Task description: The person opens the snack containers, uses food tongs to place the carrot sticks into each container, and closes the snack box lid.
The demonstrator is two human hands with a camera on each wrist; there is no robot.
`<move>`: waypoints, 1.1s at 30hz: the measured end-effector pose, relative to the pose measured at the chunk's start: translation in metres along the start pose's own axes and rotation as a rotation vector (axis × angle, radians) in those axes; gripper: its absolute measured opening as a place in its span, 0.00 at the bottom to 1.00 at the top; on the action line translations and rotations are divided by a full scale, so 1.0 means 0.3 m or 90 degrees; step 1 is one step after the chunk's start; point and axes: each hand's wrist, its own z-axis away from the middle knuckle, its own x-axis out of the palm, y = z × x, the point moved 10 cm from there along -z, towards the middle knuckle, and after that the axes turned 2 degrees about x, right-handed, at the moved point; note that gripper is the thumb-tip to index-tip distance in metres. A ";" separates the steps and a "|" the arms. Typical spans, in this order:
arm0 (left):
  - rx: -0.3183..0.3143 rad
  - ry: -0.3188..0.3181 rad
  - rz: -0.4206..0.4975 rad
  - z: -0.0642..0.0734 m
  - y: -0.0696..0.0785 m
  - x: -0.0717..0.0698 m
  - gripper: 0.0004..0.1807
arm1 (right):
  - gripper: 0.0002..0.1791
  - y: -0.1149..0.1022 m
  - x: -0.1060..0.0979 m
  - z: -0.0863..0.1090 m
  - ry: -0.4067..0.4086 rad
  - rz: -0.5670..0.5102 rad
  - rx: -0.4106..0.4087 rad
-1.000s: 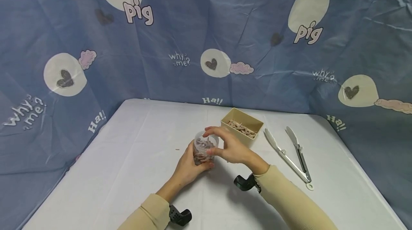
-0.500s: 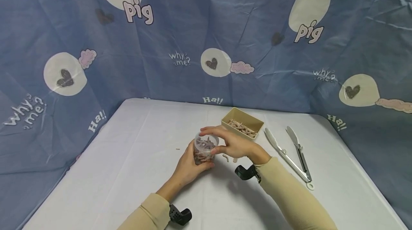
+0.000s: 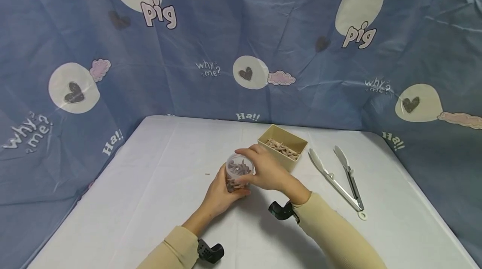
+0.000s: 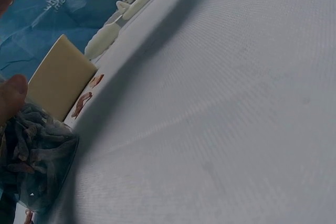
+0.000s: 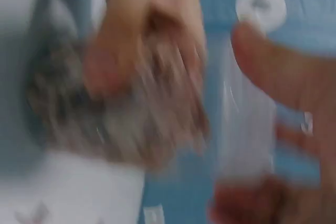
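Observation:
In the head view my left hand grips a clear plastic jar full of thin brownish strips whose kind I cannot tell. The jar stands upright, its translucent lid on top. Around the lid's rim curl the thumb and fingers of my right hand, which covers part of it. The right wrist view is blurred, but shows the lid between thumb and fingers. At the left wrist view's edge, the left thumb lies against the jar. The left hand's other fingers are mostly hidden.
A yellowish box with similar strips stands just behind the right hand. Metal tongs lie spread on the right of the white table. Loose strips lie near the box; a small bit lies left of the jar.
The right hand turns at the lid: its wrist shifted slightly right and up, then back left and down. Loose strips seen half a second ago are now hidden behind it. The left hand holds still.

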 end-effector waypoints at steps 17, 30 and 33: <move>0.006 0.002 0.003 0.002 0.002 -0.005 0.55 | 0.44 0.006 0.045 0.001 -0.114 -0.167 -0.003; 0.001 -0.001 -0.008 -0.002 0.002 -0.014 0.54 | 0.46 -0.018 0.020 0.010 0.061 -0.032 0.137; -0.009 -0.008 -0.004 0.003 -0.006 -0.007 0.55 | 0.48 0.002 0.031 0.005 -0.040 -0.125 0.133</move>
